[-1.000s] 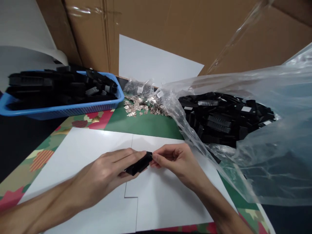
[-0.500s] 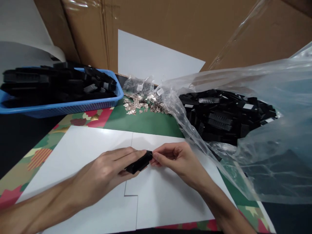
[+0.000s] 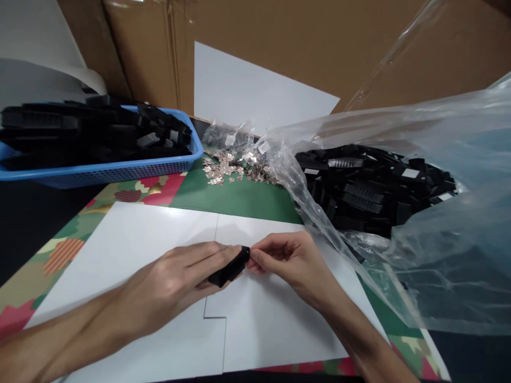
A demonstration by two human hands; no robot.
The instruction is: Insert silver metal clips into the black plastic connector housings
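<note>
Over the white sheets, my left hand is closed around a black plastic part, which is held tilted with its upper right end showing. My right hand pinches with thumb and fingers right at that end of the part. Whatever small thing may be between the right fingertips is hidden. Beyond the hands, a pile of small silvery metal pieces lies on the green surface.
A blue basket heaped with black parts stands at the back left. On the right, a clear plastic bag holds many black parts, its edge reaching over the sheets. Cardboard rises behind, with a white sheet against it.
The camera view has shifted slightly. Both hands stay almost in place on the black plastic part, which has turned very little.
</note>
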